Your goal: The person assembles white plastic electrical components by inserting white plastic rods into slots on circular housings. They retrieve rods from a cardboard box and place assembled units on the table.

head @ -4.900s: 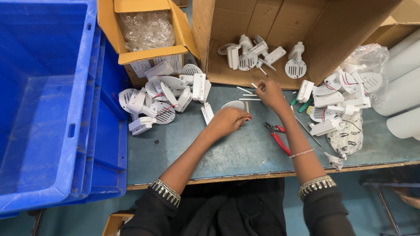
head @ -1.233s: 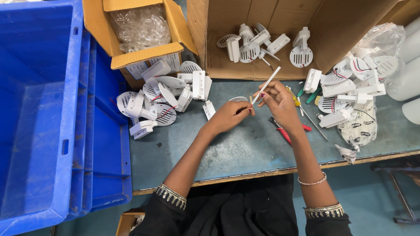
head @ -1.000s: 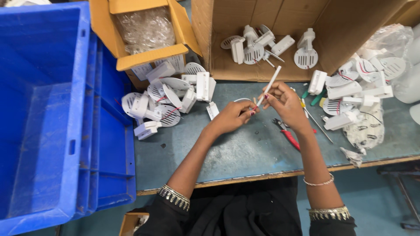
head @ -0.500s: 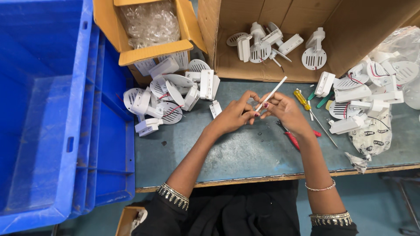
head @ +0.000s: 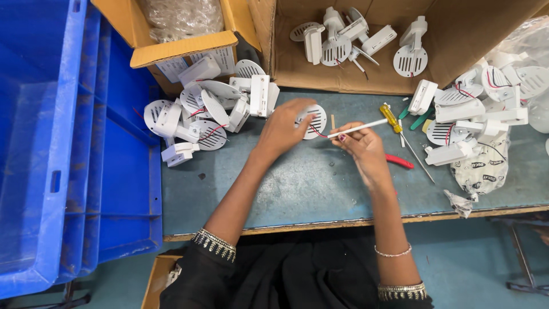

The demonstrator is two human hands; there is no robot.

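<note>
1. While the left hand (head: 284,127) rests with curled fingers on the round slotted white disc (head: 314,120), pressing it to the tabletop (head: 297,189), the right hand (head: 361,147) pinches a thin white tube (head: 359,127) between thumb and fingertips.
2. Thin red wiring (head: 318,133) runs from the disc toward the near end of the tube.
3. Just right of the right hand lie red-handled pliers (head: 398,161) and a yellow-handled screwdriver (head: 394,120).
4. Left of the left hand sits a heap of white fixture parts (head: 211,109); a second heap (head: 474,114) lies at the far right.
5. Behind the hands stands an open cardboard box (head: 457,40) holding more white parts.
6. A blue crate (head: 51,143) stands at the left edge.
</note>
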